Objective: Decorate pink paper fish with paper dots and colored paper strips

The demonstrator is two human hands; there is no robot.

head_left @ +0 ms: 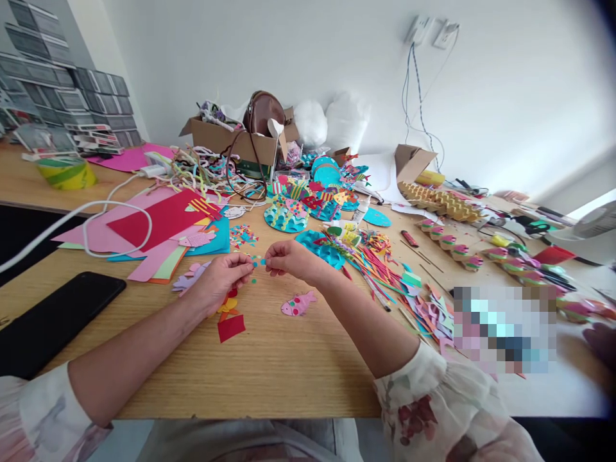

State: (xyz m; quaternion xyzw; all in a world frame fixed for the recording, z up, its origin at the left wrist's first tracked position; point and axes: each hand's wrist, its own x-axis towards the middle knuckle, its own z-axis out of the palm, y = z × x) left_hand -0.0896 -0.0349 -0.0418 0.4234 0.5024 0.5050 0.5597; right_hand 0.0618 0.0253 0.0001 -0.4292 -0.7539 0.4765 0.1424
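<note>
My left hand point(224, 279) is raised a little over the table, its thumb and forefinger pinched at a small blue paper dot point(255, 264). Facing it, my right hand point(287, 258) pinches another small blue dot point(263, 262); the fingertips are close but apart. A green dot point(253, 281) lies just below them. On the wood nearer me is a pink paper fish point(298, 303) with coloured spots. A red paper piece point(231, 328) and yellow and orange scraps point(228, 307) sit beside my left wrist.
A black phone point(62, 314) lies at the left. Coloured paper sheets point(158, 221), a white cable point(118, 203) and confetti dots point(244, 235) are behind my left hand. Decorated blue discs point(286, 218), paper strips point(380, 269) and a red cutter point(409, 239) lie farther right.
</note>
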